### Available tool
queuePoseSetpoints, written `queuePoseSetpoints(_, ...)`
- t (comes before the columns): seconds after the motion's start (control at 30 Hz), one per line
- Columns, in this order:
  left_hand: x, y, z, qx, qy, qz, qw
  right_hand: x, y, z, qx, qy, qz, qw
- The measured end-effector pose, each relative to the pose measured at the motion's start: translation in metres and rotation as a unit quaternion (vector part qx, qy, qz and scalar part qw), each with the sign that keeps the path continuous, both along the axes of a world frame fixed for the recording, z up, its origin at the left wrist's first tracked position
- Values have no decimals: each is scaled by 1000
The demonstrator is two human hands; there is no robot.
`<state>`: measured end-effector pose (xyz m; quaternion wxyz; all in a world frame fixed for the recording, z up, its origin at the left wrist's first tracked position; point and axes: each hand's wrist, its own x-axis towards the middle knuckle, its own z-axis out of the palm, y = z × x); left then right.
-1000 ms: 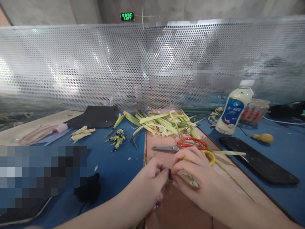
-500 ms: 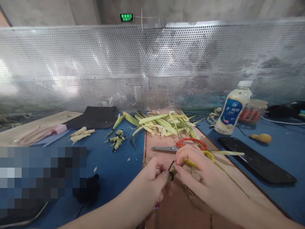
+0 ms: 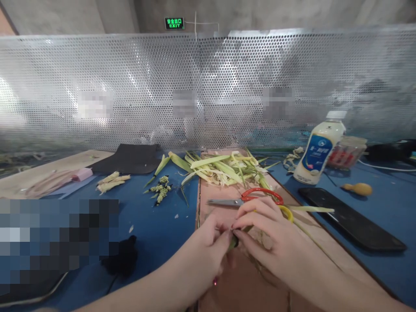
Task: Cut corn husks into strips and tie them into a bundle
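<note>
My left hand (image 3: 212, 242) is closed in a pinch on a small green husk piece (image 3: 232, 243) with a dark band around it. The fingers of my right hand (image 3: 263, 229) press together right against my left thumb, at the spot where a thin black strand stuck up. The strand itself is now hidden between the fingertips. Thin dry strips (image 3: 260, 268) hang below my right hand. Behind it lie scissors (image 3: 227, 202) with one red and one yellow handle, blades to the left, partly covered by the fingers.
Corn husk strips (image 3: 224, 167) are heaped at the board's far end. Left on the blue table lie small bound green pieces (image 3: 160, 190), pale husk bits (image 3: 113, 182) and a black clump (image 3: 121, 258). To the right are a phone (image 3: 351, 219), a bottle (image 3: 320, 149) and a small gourd (image 3: 359, 189).
My right hand has shifted slightly left and down, its fingertips closing onto the black strand by my left thumb. My left hand stays nearly in place. The view has moved slightly.
</note>
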<state>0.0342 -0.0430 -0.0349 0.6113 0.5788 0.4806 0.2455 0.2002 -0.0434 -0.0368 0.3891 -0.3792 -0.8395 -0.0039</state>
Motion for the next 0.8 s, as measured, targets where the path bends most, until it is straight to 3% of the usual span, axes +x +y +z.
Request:
queuePoseSetpoints(0.37, 0, 4, -1, -31, 20, 22, 999, -2, -6, 4, 39, 0, -5, 999)
queuePoseSetpoints(0.6, -1, 4, -2, -31, -17, 8, 999, 0, 3, -3, -44, 49, 30, 997)
queuePoseSetpoints(0.8, 1, 1, 5, -42, -15, 12, 999, 1, 6, -5, -107, 57, 15, 993)
